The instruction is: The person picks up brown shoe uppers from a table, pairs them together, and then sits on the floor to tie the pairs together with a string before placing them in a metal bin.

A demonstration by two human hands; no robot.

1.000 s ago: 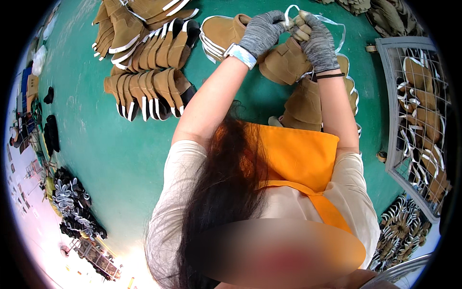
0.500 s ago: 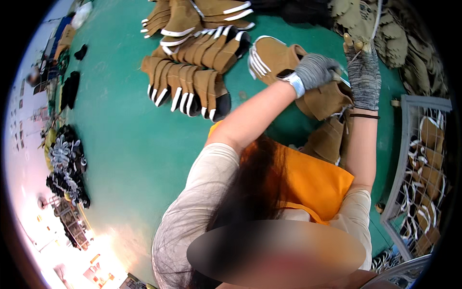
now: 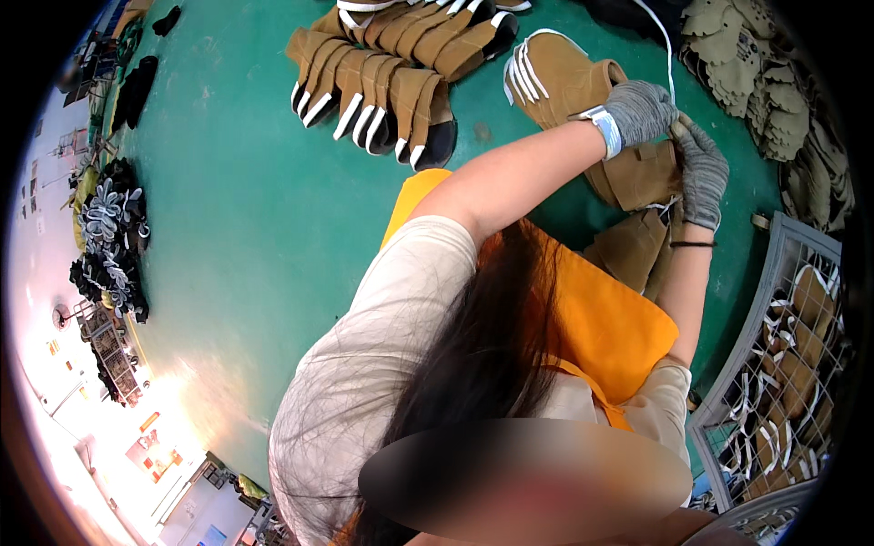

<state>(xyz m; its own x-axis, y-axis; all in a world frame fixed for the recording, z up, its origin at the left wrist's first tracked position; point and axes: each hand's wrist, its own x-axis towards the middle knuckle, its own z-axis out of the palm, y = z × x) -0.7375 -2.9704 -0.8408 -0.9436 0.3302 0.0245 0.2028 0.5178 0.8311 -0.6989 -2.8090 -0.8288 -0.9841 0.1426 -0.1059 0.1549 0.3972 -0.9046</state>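
Note:
My left hand (image 3: 639,111), in a grey knit glove, is closed at the lower end of a thin white cord (image 3: 669,59) that runs up to the top edge. My right hand (image 3: 703,171), gloved alike, meets it there with thumb and fingertips pinched together; the exact grip is partly hidden. Just behind and below the hands are tan suede shoe uppers: one with white stripes (image 3: 555,77), another beside my right hand (image 3: 640,175), and a lower one (image 3: 628,247) near my orange apron (image 3: 592,328).
Overlapping rows of tan uppers with white edges (image 3: 369,96) lie on the green floor (image 3: 264,209) ahead left. Olive cut pieces (image 3: 760,82) are heaped at the far right. A grey wire-mesh cage (image 3: 774,355) holding tan pieces and white straps stands close on my right.
My hands have come together at the cord, the right one lower and its fingers more bent. The view has shifted, so the uppers sit higher and further right in the picture.

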